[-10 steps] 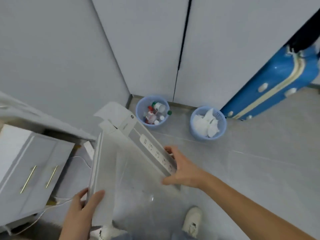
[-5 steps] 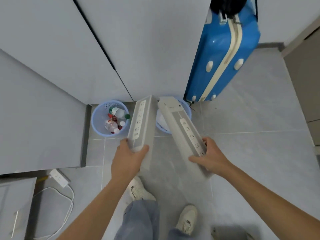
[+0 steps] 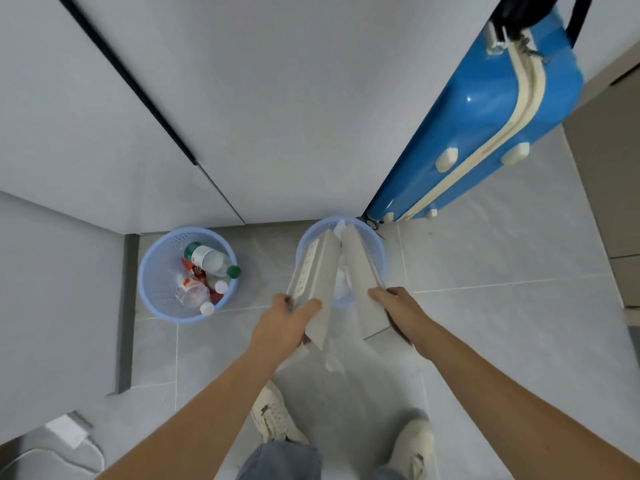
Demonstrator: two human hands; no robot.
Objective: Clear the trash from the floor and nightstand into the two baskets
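Now both hands grip a folded white box: the left hand wraps one flap, the right hand pinches the other, far ends poking into the right basket (paper already inside). Just left, apart, the left basket on the floor holds bottles.

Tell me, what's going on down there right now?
Left hand and right hand each grip a flap of the box. Box tips into right basket. Suitcase close beside it.
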